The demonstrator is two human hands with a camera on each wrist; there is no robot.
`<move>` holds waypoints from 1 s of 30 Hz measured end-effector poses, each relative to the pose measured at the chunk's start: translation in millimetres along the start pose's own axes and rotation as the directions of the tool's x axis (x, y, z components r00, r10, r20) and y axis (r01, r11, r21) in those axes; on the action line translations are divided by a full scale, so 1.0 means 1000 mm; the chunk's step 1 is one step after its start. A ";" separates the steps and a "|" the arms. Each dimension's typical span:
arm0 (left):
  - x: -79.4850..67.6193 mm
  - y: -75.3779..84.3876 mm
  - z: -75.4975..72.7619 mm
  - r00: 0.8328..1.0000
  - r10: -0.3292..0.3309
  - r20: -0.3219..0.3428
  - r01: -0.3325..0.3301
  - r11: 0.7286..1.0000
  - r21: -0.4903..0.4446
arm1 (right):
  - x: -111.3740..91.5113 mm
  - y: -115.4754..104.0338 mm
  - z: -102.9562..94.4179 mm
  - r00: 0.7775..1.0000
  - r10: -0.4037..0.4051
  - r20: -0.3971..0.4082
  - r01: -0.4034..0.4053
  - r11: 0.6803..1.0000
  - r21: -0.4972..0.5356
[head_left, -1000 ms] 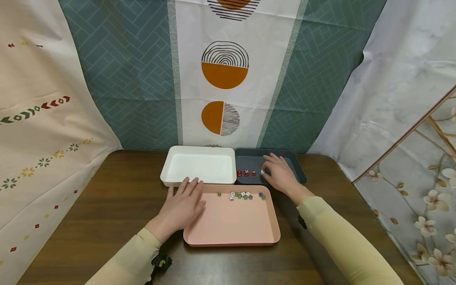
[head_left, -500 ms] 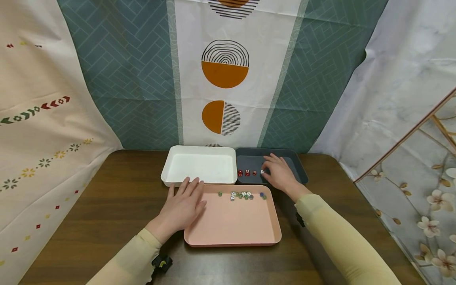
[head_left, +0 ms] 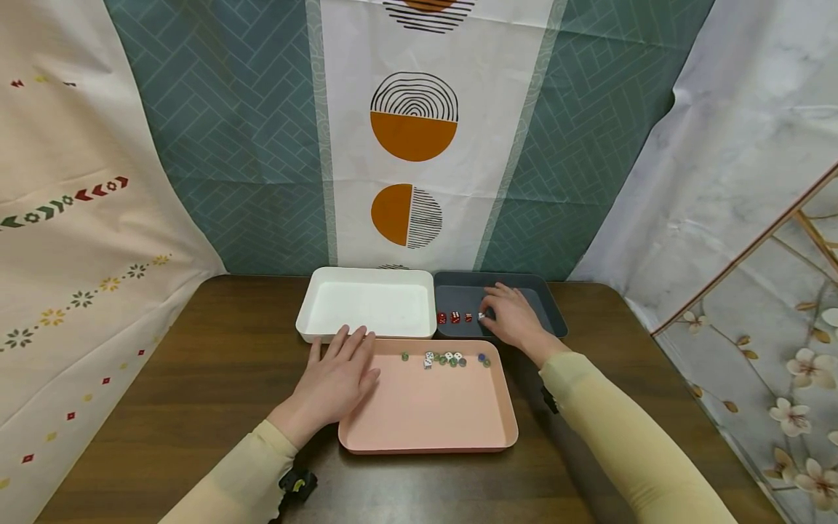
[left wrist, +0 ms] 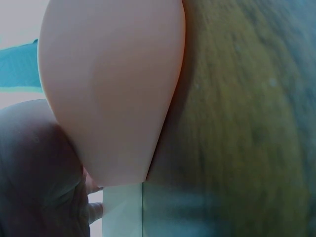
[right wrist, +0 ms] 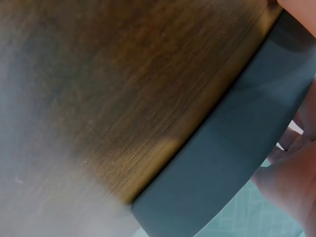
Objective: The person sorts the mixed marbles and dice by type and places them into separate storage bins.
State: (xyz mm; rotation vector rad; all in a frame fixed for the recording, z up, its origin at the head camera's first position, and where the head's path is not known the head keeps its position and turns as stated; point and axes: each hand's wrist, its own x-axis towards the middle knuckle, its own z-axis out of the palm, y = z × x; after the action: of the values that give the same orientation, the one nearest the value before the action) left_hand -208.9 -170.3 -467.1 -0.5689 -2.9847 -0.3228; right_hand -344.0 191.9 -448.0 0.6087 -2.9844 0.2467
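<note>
Dark wooden table (head_left: 183,407) with patterned cloths on three sides
Behind it hangs a backdrop (head_left: 255,138) of blue-green herringbone panels flanking a white band (head_left: 419,173), which carries circles (head_left: 414,116) part orange, part black-lined; on the left, a cream cloth (head_left: 85,251) bears flower motifs (head_left: 81,299), small diamonds (head_left: 106,380) and red-and-green chevrons (head_left: 49,208); on the right, a pale marbled cloth (head_left: 727,167) shows white blossoms (head_left: 790,418) and brown leaves (head_left: 750,355)
</note>
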 end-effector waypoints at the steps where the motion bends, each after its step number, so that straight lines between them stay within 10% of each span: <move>1: 0.000 0.000 0.000 1.000 0.000 0.000 0.000 1.000 0.001 | 0.000 0.000 0.000 1.000 -0.001 0.003 0.001 1.000 -0.004; 30: -0.001 0.000 0.000 1.000 0.001 0.002 -0.001 1.000 0.008 | 0.005 -0.001 0.000 0.999 -0.027 0.028 0.029 0.998 -0.050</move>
State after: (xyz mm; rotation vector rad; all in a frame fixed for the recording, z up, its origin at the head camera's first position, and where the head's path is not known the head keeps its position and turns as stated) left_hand -208.2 -171.0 -467.4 -0.5706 -2.9860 -0.3099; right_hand -348.3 189.2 -447.4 0.6532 -2.9959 0.1621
